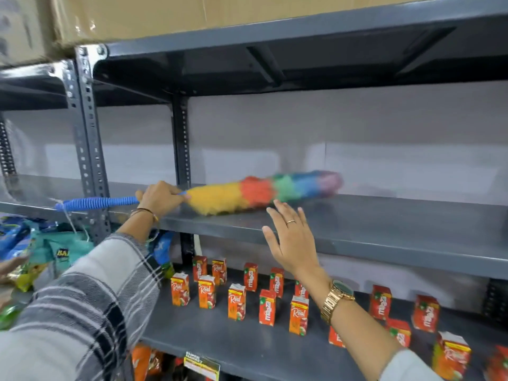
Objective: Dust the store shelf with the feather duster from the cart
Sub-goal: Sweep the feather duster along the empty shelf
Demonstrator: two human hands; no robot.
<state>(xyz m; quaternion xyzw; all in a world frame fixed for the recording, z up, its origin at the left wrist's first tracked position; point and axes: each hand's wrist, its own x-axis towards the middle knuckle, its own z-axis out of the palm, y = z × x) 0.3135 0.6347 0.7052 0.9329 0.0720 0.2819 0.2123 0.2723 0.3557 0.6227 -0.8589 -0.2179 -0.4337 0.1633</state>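
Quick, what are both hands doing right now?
Left hand: closed around the duster handle, head lying on the shelf.
Right hand: open, fingers spread, holding nothing, in front of the shelf edge.

The store shelf is grey painted metal, smooth with a soft sheen, and its perforated upright has the same finish. The feather duster has a fluffy, matt head of soft fibres in bands of colour and a ribbed blue plastic handle. The juice cartons are printed paperboard, slightly glossy. The cardboard box along the top edge is plain brown, matt. The sleeve is woven checked cloth; the wristwatch is shiny gold-toned metal.
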